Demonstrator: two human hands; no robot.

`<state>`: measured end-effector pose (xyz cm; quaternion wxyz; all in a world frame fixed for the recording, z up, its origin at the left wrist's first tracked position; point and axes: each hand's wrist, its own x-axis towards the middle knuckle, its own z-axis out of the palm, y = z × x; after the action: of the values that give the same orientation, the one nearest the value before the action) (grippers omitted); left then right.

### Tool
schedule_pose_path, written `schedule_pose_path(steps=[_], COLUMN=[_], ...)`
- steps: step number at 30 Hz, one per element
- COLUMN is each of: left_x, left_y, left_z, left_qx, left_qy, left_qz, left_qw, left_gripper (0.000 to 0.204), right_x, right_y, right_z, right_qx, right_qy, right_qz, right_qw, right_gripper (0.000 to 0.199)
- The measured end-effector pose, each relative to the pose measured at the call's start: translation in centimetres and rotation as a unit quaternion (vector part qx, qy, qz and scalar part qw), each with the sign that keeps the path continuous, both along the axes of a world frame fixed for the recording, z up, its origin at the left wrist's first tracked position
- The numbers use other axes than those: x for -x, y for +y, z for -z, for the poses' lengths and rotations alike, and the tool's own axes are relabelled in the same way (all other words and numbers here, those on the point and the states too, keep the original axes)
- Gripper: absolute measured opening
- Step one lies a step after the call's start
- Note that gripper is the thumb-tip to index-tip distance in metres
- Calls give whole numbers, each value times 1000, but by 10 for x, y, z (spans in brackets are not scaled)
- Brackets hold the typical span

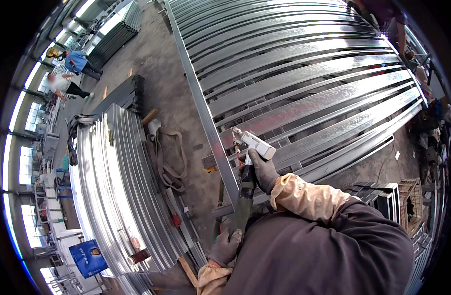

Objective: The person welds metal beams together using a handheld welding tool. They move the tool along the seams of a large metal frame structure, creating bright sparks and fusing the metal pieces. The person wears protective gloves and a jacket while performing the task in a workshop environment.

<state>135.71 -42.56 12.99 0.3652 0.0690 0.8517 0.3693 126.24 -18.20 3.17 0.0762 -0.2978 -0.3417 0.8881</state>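
In my gloved right hand point(265, 173) is a handheld welding gun point(260, 147) with a white head, its fingers wrapped round the dark handle. The gun's metal nozzle points up and left, close to the long side rail point(198, 101) of a large steel frame. Parallel flat metal bars point(304, 88) run across this frame. From the handle a thick dark green sleeved hose point(243, 211) hangs down toward my body. My gloved left hand point(226, 247) is closed on the hose lower down, beside my trunk. I cannot tell whether the nozzle touches metal.
Left of the frame lies a stack of shiny metal profiles point(122, 191), with a looped lifting strap point(178, 157) beside it on the floor. A blue box point(88, 259) stands by the stack. Two people walk at the far left; another person's arm point(401, 37) reaches in at the upper right.
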Motion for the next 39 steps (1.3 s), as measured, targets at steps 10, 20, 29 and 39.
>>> schedule_pose_path(steps=[10, 20, 29, 39], left_x=[-11, -11, -5, -12], left_y=[68, 65, 92, 116], left_z=[13, 52, 58, 45], left_qx=[-28, -8, -108, -104], left_qy=[-29, 51, -69, -72], left_qz=[-176, -134, -165, -218], left_qw=[983, 990, 978, 968], left_gripper=[27, 35, 31, 26], right_x=[56, 60, 65, 69], right_y=[27, 29, 44, 53], right_z=[2, 22, 44, 43], right_qx=[20, 14, 13, 16], right_qy=[39, 9, 16, 35], right_qz=[-81, -132, -130, -154], right_qw=[996, 991, 991, 987], right_gripper=[25, 30, 37, 36])
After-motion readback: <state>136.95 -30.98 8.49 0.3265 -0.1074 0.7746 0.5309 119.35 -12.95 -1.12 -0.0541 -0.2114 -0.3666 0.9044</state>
